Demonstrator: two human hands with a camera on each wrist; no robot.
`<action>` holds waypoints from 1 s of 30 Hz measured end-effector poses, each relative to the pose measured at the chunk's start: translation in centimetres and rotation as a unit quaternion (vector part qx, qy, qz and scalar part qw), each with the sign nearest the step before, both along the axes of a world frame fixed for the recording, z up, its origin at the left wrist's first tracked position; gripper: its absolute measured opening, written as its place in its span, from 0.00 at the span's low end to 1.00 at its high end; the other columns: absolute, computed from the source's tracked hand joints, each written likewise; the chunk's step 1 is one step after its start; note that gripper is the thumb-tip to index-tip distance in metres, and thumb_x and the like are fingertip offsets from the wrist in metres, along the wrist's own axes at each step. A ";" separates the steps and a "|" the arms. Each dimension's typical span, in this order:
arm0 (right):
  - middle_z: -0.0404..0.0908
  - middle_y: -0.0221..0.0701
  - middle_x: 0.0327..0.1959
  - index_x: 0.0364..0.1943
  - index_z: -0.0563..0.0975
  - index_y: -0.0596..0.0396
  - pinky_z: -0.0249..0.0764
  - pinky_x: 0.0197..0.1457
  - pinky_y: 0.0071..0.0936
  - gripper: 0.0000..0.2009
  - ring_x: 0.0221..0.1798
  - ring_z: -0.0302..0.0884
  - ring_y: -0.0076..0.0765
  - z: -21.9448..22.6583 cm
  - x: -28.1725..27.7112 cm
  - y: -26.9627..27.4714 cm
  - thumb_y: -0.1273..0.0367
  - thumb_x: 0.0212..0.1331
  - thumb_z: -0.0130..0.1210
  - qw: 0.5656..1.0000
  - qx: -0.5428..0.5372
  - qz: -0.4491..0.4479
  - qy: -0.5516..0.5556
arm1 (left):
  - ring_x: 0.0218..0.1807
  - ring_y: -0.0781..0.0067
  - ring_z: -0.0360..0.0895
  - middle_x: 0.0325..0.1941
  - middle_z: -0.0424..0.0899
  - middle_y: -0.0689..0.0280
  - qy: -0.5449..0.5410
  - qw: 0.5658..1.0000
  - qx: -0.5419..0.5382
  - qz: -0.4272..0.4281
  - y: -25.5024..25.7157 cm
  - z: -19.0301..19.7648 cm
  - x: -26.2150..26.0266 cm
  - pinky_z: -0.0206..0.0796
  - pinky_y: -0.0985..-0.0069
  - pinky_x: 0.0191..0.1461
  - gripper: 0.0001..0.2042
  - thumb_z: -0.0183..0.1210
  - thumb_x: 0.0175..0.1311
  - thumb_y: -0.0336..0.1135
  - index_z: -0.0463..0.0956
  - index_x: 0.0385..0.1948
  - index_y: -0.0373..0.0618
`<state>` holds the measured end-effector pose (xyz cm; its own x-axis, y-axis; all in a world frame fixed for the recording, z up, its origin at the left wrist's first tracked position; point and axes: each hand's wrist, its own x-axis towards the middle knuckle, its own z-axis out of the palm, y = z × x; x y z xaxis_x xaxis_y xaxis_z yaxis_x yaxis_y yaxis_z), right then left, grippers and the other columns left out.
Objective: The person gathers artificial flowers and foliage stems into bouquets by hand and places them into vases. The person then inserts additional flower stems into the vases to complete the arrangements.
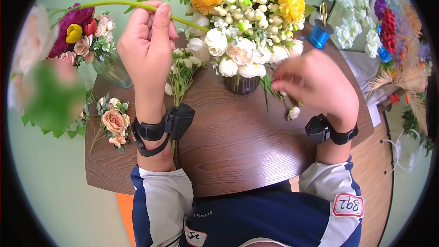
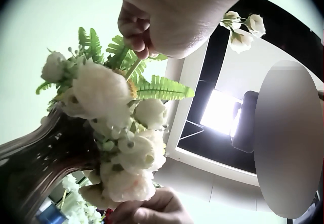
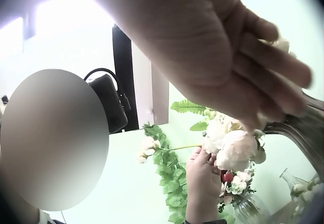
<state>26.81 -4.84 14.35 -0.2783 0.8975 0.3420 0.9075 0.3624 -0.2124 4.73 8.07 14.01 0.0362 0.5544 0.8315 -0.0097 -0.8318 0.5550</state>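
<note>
My left hand pinches a long green stem, whose right end reaches the bouquet of white and yellow flowers in a dark vase. White blooms top the stem's other end in the right wrist view, where the left hand shows below it. Beside the bouquet's lower right, my right hand has its fingers loosely bent and grips nothing visible. A white bud hangs just below those fingertips. In the left wrist view the vase stands behind white blooms; its opening is hidden.
On the table lie white sprigs and a peach bunch. A glass vase with flowers stands at the left. Blue ribbon stands behind the right hand, with many coloured flowers further right.
</note>
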 end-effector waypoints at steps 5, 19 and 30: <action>0.78 0.41 0.28 0.35 0.76 0.58 0.71 0.35 0.35 0.12 0.34 0.76 0.47 -2.3 -0.9 2.4 0.64 0.52 0.58 0.997 -0.069 0.027 -0.036 | 0.15 0.89 0.64 0.15 0.73 0.72 -0.004 0.998 -0.031 -0.052 -0.1 0.0 0.8 0.54 0.91 0.18 0.06 0.53 0.63 0.30 0.74 0.34 0.37; 0.75 0.33 0.20 0.28 0.71 0.56 0.70 0.31 0.35 0.03 0.26 0.74 0.44 -3.7 -0.9 4.8 0.76 0.55 0.46 0.972 0.113 0.087 0.189 | 0.26 0.84 0.75 0.26 0.80 0.66 -0.017 0.993 -0.054 -0.101 0.5 -1.4 2.0 0.65 0.89 0.28 0.05 0.57 0.58 0.24 0.77 0.35 0.34; 0.74 0.32 0.19 0.25 0.71 0.56 0.69 0.31 0.35 0.04 0.26 0.74 0.43 -3.6 -1.1 4.6 0.76 0.55 0.45 0.967 0.129 0.104 0.195 | 0.27 0.80 0.77 0.27 0.80 0.62 -0.127 0.987 0.037 -0.086 -0.2 -0.8 2.4 0.66 0.88 0.29 0.04 0.56 0.59 0.25 0.75 0.32 0.32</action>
